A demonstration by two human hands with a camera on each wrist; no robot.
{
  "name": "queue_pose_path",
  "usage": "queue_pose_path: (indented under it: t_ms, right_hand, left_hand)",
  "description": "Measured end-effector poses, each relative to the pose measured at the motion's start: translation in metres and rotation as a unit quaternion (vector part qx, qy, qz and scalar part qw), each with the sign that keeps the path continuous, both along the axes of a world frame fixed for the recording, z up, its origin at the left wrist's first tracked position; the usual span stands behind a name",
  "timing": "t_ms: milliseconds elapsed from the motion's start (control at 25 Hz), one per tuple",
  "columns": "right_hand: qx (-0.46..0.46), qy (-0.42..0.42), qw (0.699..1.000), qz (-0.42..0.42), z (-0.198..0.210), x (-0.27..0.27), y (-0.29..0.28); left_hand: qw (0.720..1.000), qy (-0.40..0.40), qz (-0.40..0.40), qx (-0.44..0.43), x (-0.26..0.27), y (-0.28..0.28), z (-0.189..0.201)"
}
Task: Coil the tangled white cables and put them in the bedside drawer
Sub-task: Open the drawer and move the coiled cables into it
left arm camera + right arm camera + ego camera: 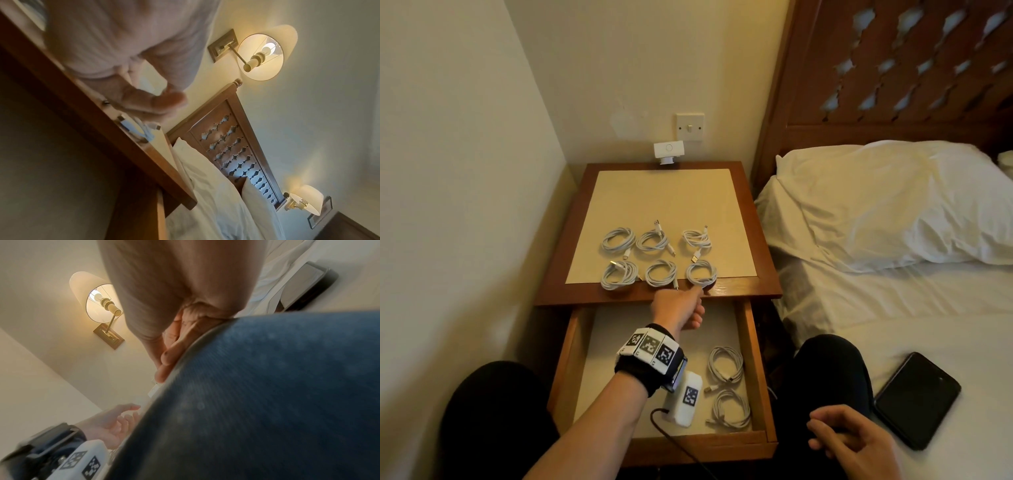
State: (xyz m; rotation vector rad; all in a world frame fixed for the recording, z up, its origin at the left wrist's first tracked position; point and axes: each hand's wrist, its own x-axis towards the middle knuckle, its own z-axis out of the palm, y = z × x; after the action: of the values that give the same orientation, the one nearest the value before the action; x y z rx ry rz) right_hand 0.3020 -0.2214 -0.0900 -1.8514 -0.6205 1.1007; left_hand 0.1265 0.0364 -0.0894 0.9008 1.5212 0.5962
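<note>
Six coiled white cables lie in two rows on the bedside table. My left hand reaches over the open drawer to the front right coil. Its index fingertip touches that coil's near edge and the other fingers are loosely bent, gripping nothing. In the left wrist view the same coil lies at the table edge just past the fingers. Two more coils lie in the drawer's right side. My right hand rests loosely curled and empty beside my right knee.
A black phone lies on the bed to the right, beyond it a white pillow. A small white device stands at the table's back edge under a wall switch. A wall runs close on the left.
</note>
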Motion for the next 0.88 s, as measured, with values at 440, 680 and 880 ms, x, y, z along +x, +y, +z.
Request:
queue_pose_path:
  t_ms: [440,680,880]
  right_hand:
    - [-0.002,0.006,1.000,0.008,0.008,-0.001,0.001]
    - [0.002,0.010,1.000,0.012,0.004,0.001,0.000]
    - [0.029,-0.006,1.000,-0.006,-0.006,-0.001,0.000]
  left_hand:
    - [0.997,0.036,0.070,0.022,0.029,0.028,-0.018]
    - [0.998,0.041,0.039,0.030,0.020,0.024,-0.008]
    - [0.995,0.048,-0.087,-0.004,-0.025,-0.025,0.000]
